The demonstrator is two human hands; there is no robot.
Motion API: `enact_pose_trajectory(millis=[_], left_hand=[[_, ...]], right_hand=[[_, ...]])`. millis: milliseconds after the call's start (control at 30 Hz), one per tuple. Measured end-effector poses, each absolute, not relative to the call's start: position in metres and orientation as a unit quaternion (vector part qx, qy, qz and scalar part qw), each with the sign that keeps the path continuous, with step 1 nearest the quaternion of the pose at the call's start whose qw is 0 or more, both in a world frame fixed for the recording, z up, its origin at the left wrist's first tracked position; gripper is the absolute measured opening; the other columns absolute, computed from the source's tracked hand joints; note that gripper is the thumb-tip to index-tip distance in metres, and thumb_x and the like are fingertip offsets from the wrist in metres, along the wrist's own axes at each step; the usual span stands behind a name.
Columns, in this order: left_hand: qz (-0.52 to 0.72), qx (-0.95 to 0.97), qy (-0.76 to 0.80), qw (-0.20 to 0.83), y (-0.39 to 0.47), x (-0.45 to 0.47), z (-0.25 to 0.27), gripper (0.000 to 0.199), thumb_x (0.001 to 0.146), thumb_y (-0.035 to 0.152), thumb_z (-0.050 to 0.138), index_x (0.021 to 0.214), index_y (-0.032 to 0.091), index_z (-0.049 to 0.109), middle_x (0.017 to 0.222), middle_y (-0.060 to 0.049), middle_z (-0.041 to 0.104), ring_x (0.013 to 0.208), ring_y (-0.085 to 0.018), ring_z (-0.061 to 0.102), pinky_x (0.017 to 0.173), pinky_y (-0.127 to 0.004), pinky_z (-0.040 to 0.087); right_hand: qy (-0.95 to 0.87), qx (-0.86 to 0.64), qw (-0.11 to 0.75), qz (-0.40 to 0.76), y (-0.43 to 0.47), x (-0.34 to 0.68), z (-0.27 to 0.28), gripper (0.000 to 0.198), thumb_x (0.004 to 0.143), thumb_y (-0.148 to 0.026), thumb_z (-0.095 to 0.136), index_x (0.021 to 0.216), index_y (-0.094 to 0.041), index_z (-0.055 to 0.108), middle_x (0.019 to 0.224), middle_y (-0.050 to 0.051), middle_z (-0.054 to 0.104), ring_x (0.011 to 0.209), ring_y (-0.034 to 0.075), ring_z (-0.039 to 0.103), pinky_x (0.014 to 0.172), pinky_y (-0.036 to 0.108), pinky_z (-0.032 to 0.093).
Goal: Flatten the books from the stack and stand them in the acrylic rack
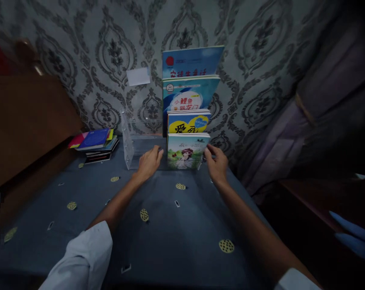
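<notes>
A clear plastic book rack (127, 147) with stepped tiers stands on the cloth-covered table, its right half filled with upright books. In front is a children's book (185, 152) with a drawn girl on a green cover. Behind it rise a yellow-and-blue book (187, 122), a teal book (190, 92) and a tall blue book (193, 62). My right hand (217, 162) pinches the front book's right edge between thumb and fingers. Just left of that book, my left hand (150, 163) is closed, fingers curled together at the rack's front, with nothing visible in them.
A small pile of books (94, 141) lies at the table's left, beside a brown wooden headboard or cabinet (28, 121). Patterned wallpaper (116, 52) backs the table, with a white card (138, 76) at the rack's top. A purple curtain (287, 133) hangs at right.
</notes>
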State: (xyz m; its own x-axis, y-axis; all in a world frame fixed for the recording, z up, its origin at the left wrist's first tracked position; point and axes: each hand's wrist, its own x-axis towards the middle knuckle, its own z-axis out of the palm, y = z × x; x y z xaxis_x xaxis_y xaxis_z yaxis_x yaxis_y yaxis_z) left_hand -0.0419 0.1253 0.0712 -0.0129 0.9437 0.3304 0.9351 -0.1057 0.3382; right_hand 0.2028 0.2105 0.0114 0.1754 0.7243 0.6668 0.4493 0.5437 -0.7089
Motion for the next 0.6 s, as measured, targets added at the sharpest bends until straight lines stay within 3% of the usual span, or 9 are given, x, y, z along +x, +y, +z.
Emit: enact_pose_trajectory(millis=[267, 433, 600], left_hand=[[0.241, 0.565, 0.780, -0.121, 0.107, -0.175, 0.041, 0.034, 0.104, 0.031, 0.033, 0.113, 0.019, 0.063, 0.099, -0.009, 0.073, 0.094, -0.023, 0.067, 0.080, -0.030, 0.046], [0.188, 0.482, 0.828, -0.216, 0.132, -0.252, 0.046, 0.040, 0.097, 0.033, 0.042, 0.128, 0.011, 0.056, 0.130, -0.021, 0.060, 0.122, -0.035, 0.054, 0.098, -0.042, 0.043], [0.151, 0.476, 0.844, -0.194, 0.164, -0.281, 0.046, 0.057, 0.092, 0.038, 0.049, 0.139, 0.006, 0.046, 0.144, -0.024, 0.051, 0.139, -0.039, 0.039, 0.110, -0.052, 0.032]], right_hand=[[-0.603, -0.538, 0.554, 0.200, 0.168, 0.227, -0.024, 0.055, 0.084, -0.058, 0.055, 0.122, -0.019, 0.061, 0.103, 0.013, 0.068, 0.092, 0.029, 0.067, 0.071, 0.043, 0.058], [-0.624, -0.555, 0.487, 0.255, 0.145, 0.228, -0.050, 0.049, 0.079, -0.062, 0.056, 0.105, -0.021, 0.064, 0.095, 0.010, 0.070, 0.086, 0.029, 0.068, 0.070, 0.042, 0.057], [-0.666, -0.561, 0.437, 0.227, 0.140, 0.221, -0.052, 0.047, 0.080, -0.060, 0.052, 0.101, -0.021, 0.066, 0.091, 0.008, 0.071, 0.082, 0.027, 0.068, 0.073, 0.041, 0.057]])
